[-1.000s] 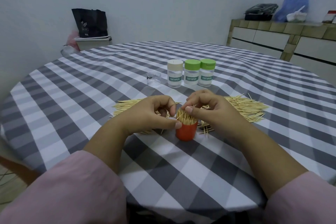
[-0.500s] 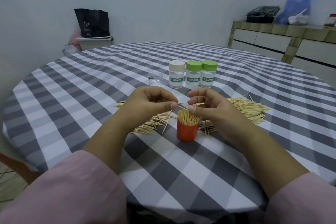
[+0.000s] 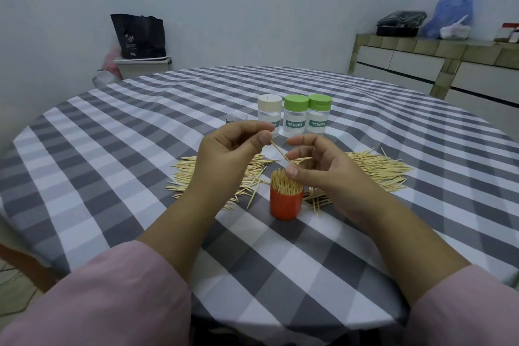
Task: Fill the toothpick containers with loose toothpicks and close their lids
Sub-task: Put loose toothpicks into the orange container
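Observation:
An orange container (image 3: 286, 203) stands upright near the table's front, packed with toothpicks (image 3: 286, 183) that stick out of its top. Above it my left hand (image 3: 229, 159) pinches one end of a single toothpick (image 3: 278, 151), held slanted. My right hand (image 3: 318, 168) pinches a few toothpicks just above the container's rim. Loose toothpicks (image 3: 377, 168) lie spread on the cloth behind and beside both hands. Three closed containers marked TOOTHPICK stand further back: one with a cream lid (image 3: 270, 114), two with green lids (image 3: 295, 115) (image 3: 319, 113).
A small clear cap (image 3: 236, 117) lies left of the closed containers, partly hidden by my left hand. The round table (image 3: 112, 149) has a grey checked cloth. A bin with a black bag (image 3: 140, 45) stands by the wall; a counter (image 3: 438, 64) is at the right.
Both hands have risen from the orange container's rim. My left hand has drawn a single toothpick up and to the left, away from the bundle.

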